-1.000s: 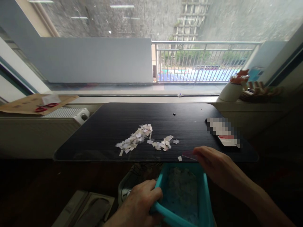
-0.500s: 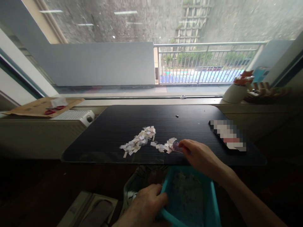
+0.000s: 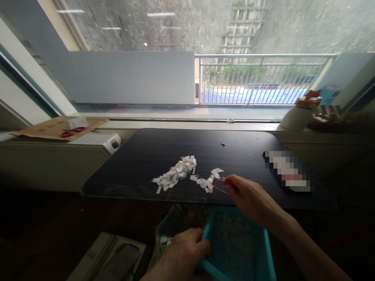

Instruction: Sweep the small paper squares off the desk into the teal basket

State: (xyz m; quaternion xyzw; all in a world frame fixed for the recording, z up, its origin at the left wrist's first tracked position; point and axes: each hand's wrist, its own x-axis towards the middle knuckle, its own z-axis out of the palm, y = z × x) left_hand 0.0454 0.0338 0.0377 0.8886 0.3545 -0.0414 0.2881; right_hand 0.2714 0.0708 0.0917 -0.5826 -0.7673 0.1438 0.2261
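My left hand point(image 3: 187, 248) is closed round the near left rim of a teal plastic bin point(image 3: 267, 249), held just below the table's front edge. Pale bits lie dimly inside the bin. My right hand point(image 3: 246, 191) pinches a thin, see-through pinkish sheet point(image 3: 220, 185) low over the table. The sheet's left edge touches or almost touches a small cluster of paper scraps point(image 3: 205, 183). Farther left lies a larger heap of white paper scraps point(image 3: 177, 171).
The black table point(image 3: 164, 142) stands against the windowsill. A pixelated flat object point(image 3: 287, 171) lies on its right side. Red-handled scissors point(image 3: 72, 132) rest on brown paper point(image 3: 43, 127) at the left. A white pot point(image 3: 295, 116) stands on the sill.
The small cluster of scraps by the sheet has shifted and split slightly, a few bits now lying farther back. More of the sheet shows. My left hand keeps its grip on the bin.
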